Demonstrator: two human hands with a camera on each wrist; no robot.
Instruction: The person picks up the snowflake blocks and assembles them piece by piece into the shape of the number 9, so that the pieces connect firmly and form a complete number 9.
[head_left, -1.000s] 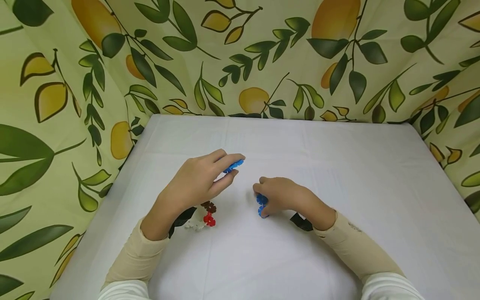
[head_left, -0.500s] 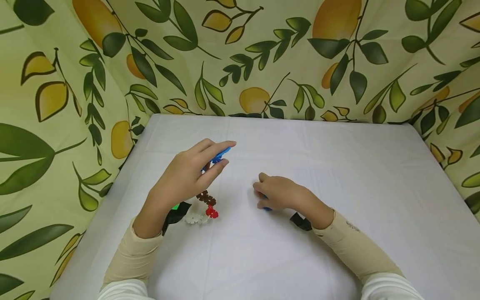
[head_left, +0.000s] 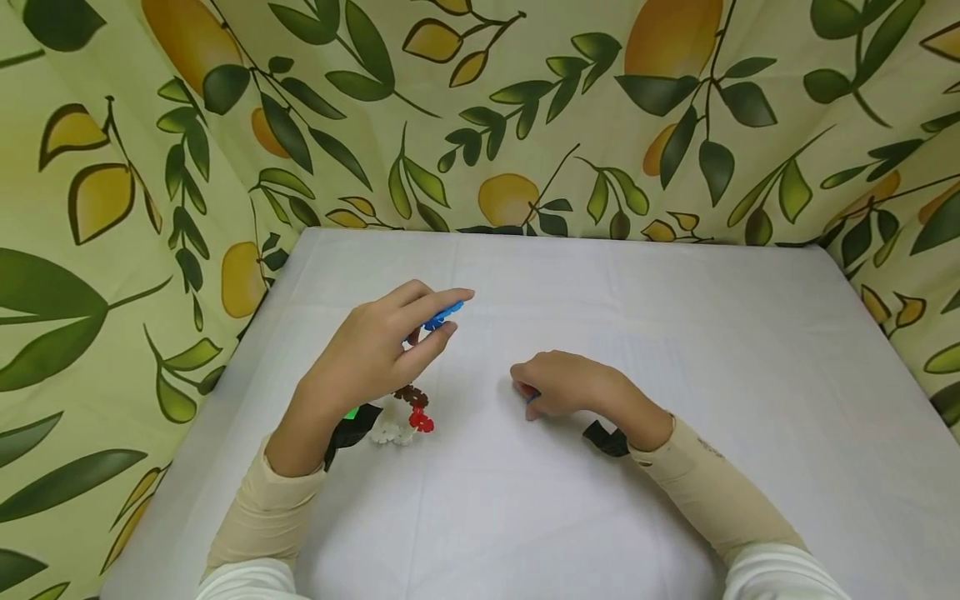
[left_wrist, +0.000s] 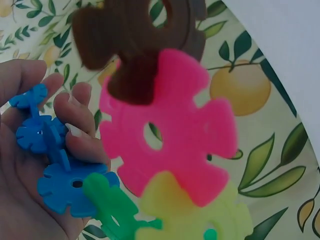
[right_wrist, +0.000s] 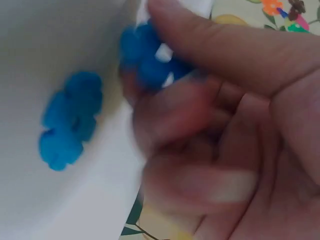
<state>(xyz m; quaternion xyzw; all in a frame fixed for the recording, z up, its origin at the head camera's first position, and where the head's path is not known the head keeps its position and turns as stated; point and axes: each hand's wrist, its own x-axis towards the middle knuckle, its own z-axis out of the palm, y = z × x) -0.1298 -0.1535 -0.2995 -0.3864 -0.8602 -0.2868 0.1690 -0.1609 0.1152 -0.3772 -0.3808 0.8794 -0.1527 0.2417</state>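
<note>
My left hand (head_left: 375,346) holds blue flower-shaped interlocking discs (head_left: 444,315) between thumb and fingers, raised off the table. In the left wrist view a green disc (left_wrist: 110,205), a yellow disc (left_wrist: 200,215), a pink disc (left_wrist: 170,127) and a brown disc (left_wrist: 145,40) link on from the blue ones (left_wrist: 77,185). Below that hand, brown (head_left: 411,395), red (head_left: 422,419) and white discs (head_left: 392,432) show in the head view. Low over the table, my right hand (head_left: 570,383) pinches blue discs (right_wrist: 150,55), mostly hidden from the head camera. Other joined blue discs (right_wrist: 75,117) appear beside its fingers, blurred.
A white cloth covers the table (head_left: 712,350). Patterned curtains (head_left: 495,125) stand along its back and sides. Black wrist straps (head_left: 606,439) show under both wrists.
My left hand has drawn back left and slightly up with the blue discs, then stayed nearly still. My right hand's fingers have closed in over the blue discs, which now barely show.
</note>
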